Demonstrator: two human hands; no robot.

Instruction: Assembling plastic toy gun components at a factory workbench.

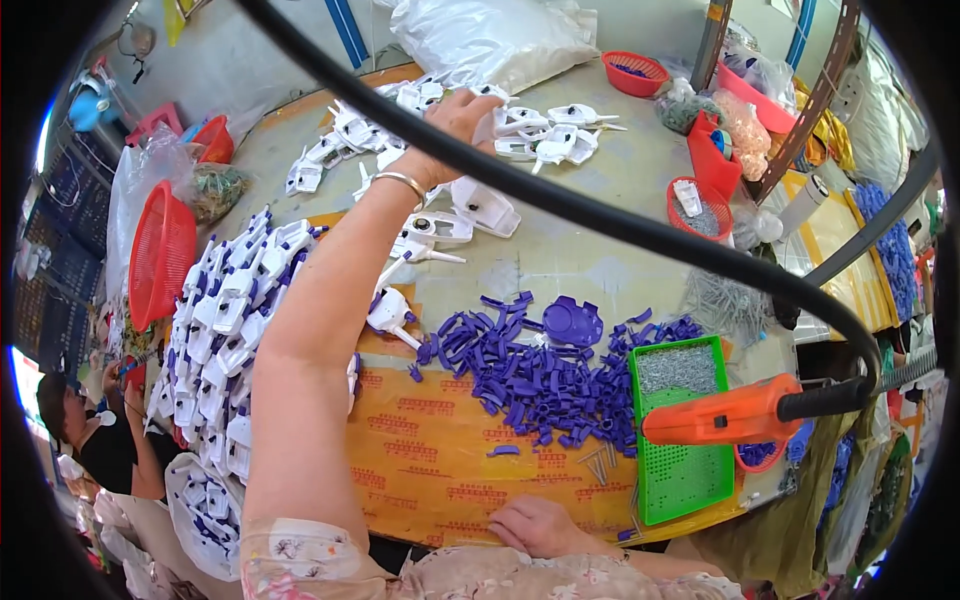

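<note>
Left hand (465,120) out among white plastic parts (574,114); right hand (543,525) resting nearer me.
I see the left fingers bent down over the parts beneath them, but I cannot tell whether they grip one. The right lies loosely curled, its underside hidden; purple pieces (545,385) heap beyond it, a green tray (690,490) to its right.

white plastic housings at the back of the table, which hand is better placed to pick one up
Left, most likely: the left hand is stretched out among the white plastic housings, while the right hand rests at the near side of the table.
</note>
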